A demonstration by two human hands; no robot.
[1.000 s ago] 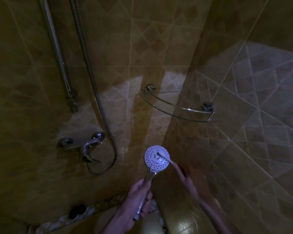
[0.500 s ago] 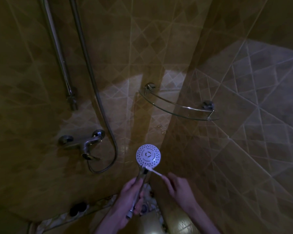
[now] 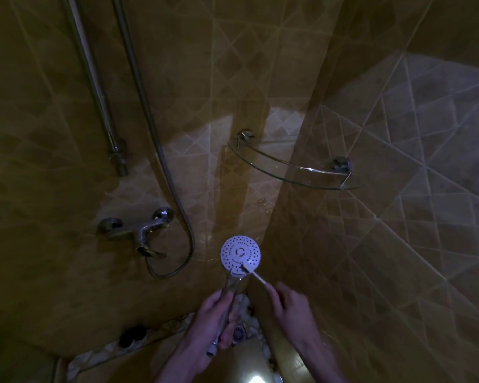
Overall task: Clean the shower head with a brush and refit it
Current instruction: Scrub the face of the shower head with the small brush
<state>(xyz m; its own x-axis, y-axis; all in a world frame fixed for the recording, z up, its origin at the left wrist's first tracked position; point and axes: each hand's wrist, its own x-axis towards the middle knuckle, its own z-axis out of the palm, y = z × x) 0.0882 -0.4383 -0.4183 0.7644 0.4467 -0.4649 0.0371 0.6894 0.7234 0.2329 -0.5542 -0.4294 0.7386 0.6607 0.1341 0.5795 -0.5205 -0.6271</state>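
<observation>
The round white shower head point(image 3: 239, 253) faces up at me, low in the middle of the dim shower corner. My left hand point(image 3: 215, 319) grips its chrome handle from below. My right hand point(image 3: 292, 308) holds a thin white brush point(image 3: 253, 273), whose bristle end touches the lower right edge of the shower head's face. The hose end of the handle sticks out under my left hand, with no hose on it.
A chrome mixer tap point(image 3: 138, 230) sits on the left wall with a looped hose point(image 3: 177, 217) hanging beside it. A riser rail point(image 3: 100, 92) runs up the wall. A glass corner shelf point(image 3: 293, 167) is above. A floor drain point(image 3: 239, 331) lies below my hands.
The shower head has shifted left and lower. The brush tip moved from the middle of the face to its lower edge, then to the lower right. My right hand drew nearer.
</observation>
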